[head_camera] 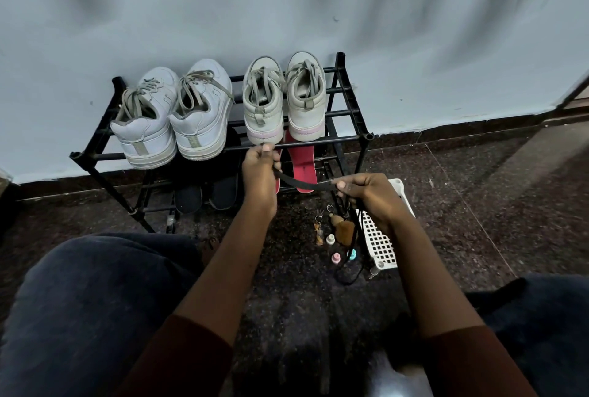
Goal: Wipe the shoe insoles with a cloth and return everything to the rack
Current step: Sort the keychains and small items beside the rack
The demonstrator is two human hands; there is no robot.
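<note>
Note black strap (pixel 306 182) pinched between left hand (pixel 259 164) and right hand (pixel 366 192) (hands apart), stretched along shoe rack (pixel 338 139) front, left hand nearer pink insoles (pixel 302 167).

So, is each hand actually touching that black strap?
Touching. The head view shows the left hand and the right hand each pinching the black strap, stretched between them.
</note>
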